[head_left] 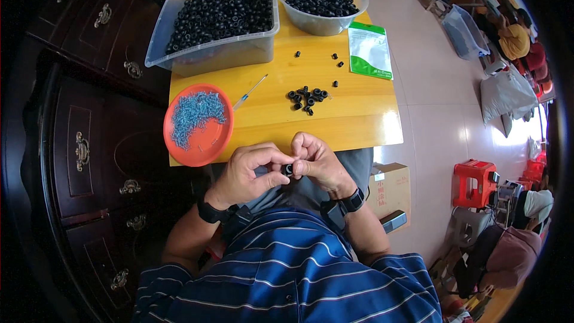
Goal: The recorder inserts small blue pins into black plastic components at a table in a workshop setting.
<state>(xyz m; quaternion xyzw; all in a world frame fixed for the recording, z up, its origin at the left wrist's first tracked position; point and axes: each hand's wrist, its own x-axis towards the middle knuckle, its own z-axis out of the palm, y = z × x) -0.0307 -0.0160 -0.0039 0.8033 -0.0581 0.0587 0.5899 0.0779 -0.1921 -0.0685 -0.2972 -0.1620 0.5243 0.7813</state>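
Just off the near edge of the yellow table, my two hands meet over my lap. Between the thumb and forefinger of my left hand (251,170) is a small black ring-shaped part (287,170), its hole facing up. The fingers of my right hand (320,164) are curled, with thumb and fingertip pinched against the side of that part. Whether they also hold something tiny is hidden. Beyond my hands lies a loose cluster of black ring parts (308,99). An orange plate (206,154) heaped with small bluish metallic pieces (194,113) stands left of them.
A screwdriver (250,92) lies beside the plate. A large clear bin (224,60) and a round tub (323,24), both full of black parts, stand at the back. Right of them is a green-and-white pouch (369,51). A cardboard box (388,194) and red stool (474,184) are rightward.
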